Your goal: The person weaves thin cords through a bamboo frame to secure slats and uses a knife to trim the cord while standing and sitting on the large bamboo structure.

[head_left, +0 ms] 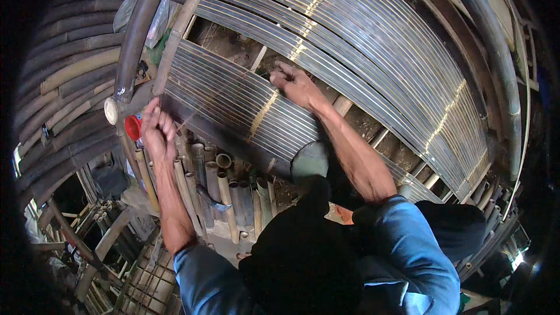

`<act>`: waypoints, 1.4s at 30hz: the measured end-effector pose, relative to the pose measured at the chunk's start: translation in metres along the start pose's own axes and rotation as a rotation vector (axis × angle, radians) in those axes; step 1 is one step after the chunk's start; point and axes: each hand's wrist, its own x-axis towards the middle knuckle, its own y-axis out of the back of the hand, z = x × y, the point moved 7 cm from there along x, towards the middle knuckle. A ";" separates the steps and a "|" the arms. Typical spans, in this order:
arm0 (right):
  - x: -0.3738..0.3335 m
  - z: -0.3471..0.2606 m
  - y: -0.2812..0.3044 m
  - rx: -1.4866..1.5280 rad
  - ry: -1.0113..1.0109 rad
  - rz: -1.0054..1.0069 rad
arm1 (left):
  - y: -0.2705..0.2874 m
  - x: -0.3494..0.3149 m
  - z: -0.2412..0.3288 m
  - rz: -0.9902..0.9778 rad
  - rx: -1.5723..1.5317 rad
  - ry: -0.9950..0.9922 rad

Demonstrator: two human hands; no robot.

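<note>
A panel of dark, narrow bamboo-like slats (pixel 213 79) lies before me, with a row of pale yellow binding (pixel 263 115) across it. At its far edge is my right hand (pixel 296 86), fingers curled together above a gap between slat sections. What they pinch, if anything, is too small to make out. My left hand (pixel 157 129) is raised by the panel's near left corner with its fingertips pressed together. A thin strand seems to run near it, but I cannot tell whether the fingers hold it. Beyond the gap spreads a larger slatted section (pixel 373 35) with similar yellow bindings.
A light pole (pixel 185 20) borders the panel's left side, beside a thick dark bamboo pole (pixel 140 35). A red round object (pixel 133 127) sits left of my left hand. Several upright bamboo tubes (pixel 224 198) stand below the panel. Long bamboo poles (pixel 81 41) fill the far left.
</note>
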 end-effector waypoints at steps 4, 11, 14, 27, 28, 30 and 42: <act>0.009 -0.019 -0.023 0.382 -0.039 -0.058 | 0.021 -0.032 0.023 0.209 0.927 -0.112; 0.016 -0.020 -0.038 0.472 -0.047 -0.260 | -0.060 -0.046 0.018 -0.307 1.362 0.086; 0.020 -0.012 -0.035 0.403 -0.052 -0.212 | -0.118 -0.042 0.023 -0.431 0.910 -0.181; -0.133 -0.103 0.150 -0.853 0.083 -0.367 | 0.042 0.062 -0.064 0.261 -0.159 0.318; -0.148 -0.085 0.183 -0.815 0.094 -0.386 | 0.028 0.053 -0.049 0.336 0.090 0.348; -0.203 -0.079 0.225 -0.781 0.052 -0.367 | 0.059 0.046 -0.015 0.417 0.601 0.241; -0.326 0.087 0.223 -0.712 -0.158 0.077 | -0.308 -0.162 -0.211 -0.894 1.457 -0.698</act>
